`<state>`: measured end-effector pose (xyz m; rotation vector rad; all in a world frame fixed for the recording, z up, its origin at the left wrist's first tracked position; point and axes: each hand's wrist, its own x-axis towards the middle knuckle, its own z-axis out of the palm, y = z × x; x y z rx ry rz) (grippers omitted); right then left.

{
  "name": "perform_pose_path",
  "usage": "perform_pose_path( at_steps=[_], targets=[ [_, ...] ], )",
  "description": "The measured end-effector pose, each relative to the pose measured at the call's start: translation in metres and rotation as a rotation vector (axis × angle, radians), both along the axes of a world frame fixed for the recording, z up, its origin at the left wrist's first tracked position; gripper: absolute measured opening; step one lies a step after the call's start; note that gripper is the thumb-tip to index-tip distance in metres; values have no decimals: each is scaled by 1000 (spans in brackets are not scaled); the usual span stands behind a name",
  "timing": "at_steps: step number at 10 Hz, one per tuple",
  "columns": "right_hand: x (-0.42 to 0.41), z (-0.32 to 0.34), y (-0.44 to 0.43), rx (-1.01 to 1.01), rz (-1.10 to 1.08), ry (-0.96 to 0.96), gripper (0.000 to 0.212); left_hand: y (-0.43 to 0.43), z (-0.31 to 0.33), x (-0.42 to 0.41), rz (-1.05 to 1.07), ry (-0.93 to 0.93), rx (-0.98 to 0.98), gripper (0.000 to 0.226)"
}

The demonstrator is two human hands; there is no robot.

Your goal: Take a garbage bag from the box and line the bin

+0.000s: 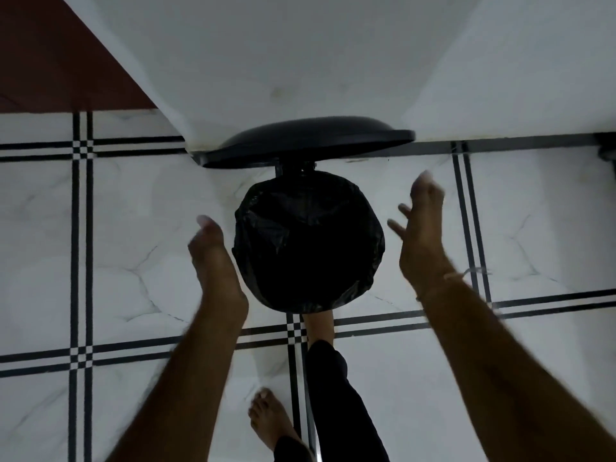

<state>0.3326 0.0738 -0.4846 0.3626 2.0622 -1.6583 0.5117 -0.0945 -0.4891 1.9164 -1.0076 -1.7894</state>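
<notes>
A round pedal bin stands on the floor below me, its black lid point(306, 141) raised against the white wall. A black garbage bag point(308, 241) covers the bin's mouth and is folded down over its rim. My left hand point(213, 258) hovers just left of the bag with fingers straight, holding nothing. My right hand point(421, 235) is right of the bin, a gap away, fingers spread and empty. One bare foot point(318, 325) reaches under the bin's front edge, where the pedal is hidden. No bag box is in view.
White marble floor tiles with black double lines point(80, 248) surround the bin. White walls point(300, 61) form a corner behind it, and a dark red surface point(50, 61) sits at upper left. My other bare foot point(270, 418) stands near the bottom. A dark object point(608, 148) is at the right edge.
</notes>
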Motion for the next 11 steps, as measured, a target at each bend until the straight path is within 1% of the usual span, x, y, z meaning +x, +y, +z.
perform_pose_path(
  at_steps=[1, 2, 3, 4, 5, 6, 7, 8, 9, 10, 11],
  targets=[
    [-37, 57, -27, -139, 161, 81, 50, -23, 56, -24, -59, 260, -113, 69],
    [-48, 90, -48, 101, 437, 123, 38, -33, 85, -40, -275, 303, -191, 52],
    [-27, 92, -40, 328, 624, 156, 42, -23, 85, -31, -473, 105, -294, 50],
    [5, 81, -16, 401, 703, 190, 56, -2, 69, -1, -611, 19, -313, 69],
    [27, 48, 1, 444, 716, 279, 68, 17, 41, 21, -690, -23, -408, 83],
    [46, 1, 15, 456, 737, 318, 77, 31, -2, 35, -720, -87, -505, 93],
    [57, -46, 28, 437, 769, 358, 84, 45, -48, 46, -743, -179, -550, 108],
    [63, -79, 32, 469, 791, 385, 90, 57, -76, 53, -785, -272, -602, 109],
    [60, -81, 33, 526, 831, 356, 92, 64, -78, 54, -846, -352, -574, 108],
    [47, -46, 33, 545, 922, 309, 92, 64, -43, 53, -946, -416, -571, 112],
    [38, 8, 36, 528, 945, 355, 84, 62, 17, 49, -973, -450, -637, 109]
  ],
)
